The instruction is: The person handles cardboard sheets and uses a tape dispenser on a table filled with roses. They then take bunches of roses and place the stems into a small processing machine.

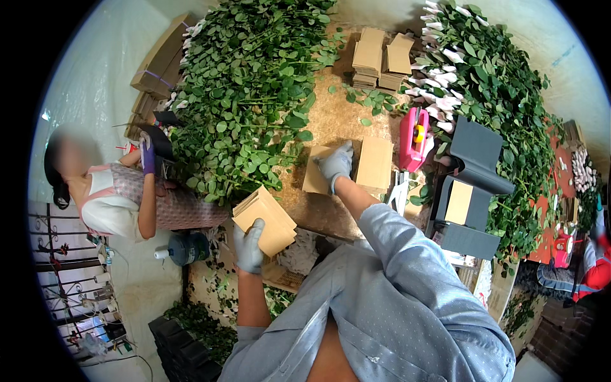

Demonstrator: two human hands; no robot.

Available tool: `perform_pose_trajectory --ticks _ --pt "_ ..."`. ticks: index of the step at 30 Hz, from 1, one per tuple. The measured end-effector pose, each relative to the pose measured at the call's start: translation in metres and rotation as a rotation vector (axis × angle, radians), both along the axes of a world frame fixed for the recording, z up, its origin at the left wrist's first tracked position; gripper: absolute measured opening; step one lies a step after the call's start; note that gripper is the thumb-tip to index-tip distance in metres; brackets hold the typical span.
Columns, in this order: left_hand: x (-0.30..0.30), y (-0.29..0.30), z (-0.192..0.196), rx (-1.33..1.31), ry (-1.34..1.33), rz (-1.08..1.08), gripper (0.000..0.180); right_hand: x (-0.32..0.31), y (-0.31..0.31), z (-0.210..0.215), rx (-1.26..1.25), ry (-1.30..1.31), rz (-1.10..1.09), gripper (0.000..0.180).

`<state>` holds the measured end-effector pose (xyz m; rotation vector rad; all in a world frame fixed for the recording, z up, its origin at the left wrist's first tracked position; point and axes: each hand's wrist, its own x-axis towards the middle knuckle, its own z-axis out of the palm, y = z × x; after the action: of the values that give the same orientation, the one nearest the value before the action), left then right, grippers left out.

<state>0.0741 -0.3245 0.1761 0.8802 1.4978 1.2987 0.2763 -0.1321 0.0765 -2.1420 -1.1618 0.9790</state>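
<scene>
My left hand (249, 248), in a grey glove, grips a fanned stack of tan cardboard sheets (266, 219) in front of the table's near edge, the thumb lying across the top sheet. My right hand (337, 164), gloved as well, is over the tabletop with its fingers curled at a tan cardboard sheet (314, 178); the hand covers part of that sheet. Just to its right lies a neat pile of cardboard sheets (375, 163). Taller piles of cardboard (368, 54) stand at the back of the table (328, 95).
Leafy rose stems (248, 95) heap up on the left. More stems with white-wrapped heads (439, 83) lie on the right. A pink tape dispenser (414, 140) and a black folding holder (474, 153) stand right of the pile. At left, a co-worker (127, 197) wears purple gloves.
</scene>
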Motion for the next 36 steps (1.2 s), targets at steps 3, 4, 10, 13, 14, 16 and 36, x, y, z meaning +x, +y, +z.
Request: perform_pose_trajectory --ticks 3,4,10,13,14,16,36 --pt "0.007 0.014 0.015 -0.006 -0.049 -0.018 0.049 -0.006 -0.007 0.007 0.237 -0.253 0.129 0.097" --pt "0.009 0.023 0.017 -0.001 -0.080 -0.051 0.048 -0.005 -0.008 0.011 0.335 -0.248 0.163 0.093" --pt "0.022 0.101 -0.006 -0.071 -0.255 -0.287 0.050 0.046 -0.019 0.062 0.866 -0.074 0.199 0.050" --pt "0.032 0.142 -0.031 -0.199 -0.306 -0.312 0.042 0.103 -0.025 0.076 0.829 -0.064 0.061 0.041" --pt "0.035 0.153 -0.043 -0.233 -0.332 -0.322 0.040 0.119 -0.025 0.071 0.790 -0.088 0.019 0.041" --pt "0.037 0.164 -0.064 -0.234 -0.350 -0.355 0.039 0.135 -0.034 0.070 0.668 -0.060 -0.077 0.039" --pt "0.096 0.188 -0.089 -0.301 -0.331 -0.437 0.049 0.049 -0.135 0.007 0.244 0.444 0.283 0.071"
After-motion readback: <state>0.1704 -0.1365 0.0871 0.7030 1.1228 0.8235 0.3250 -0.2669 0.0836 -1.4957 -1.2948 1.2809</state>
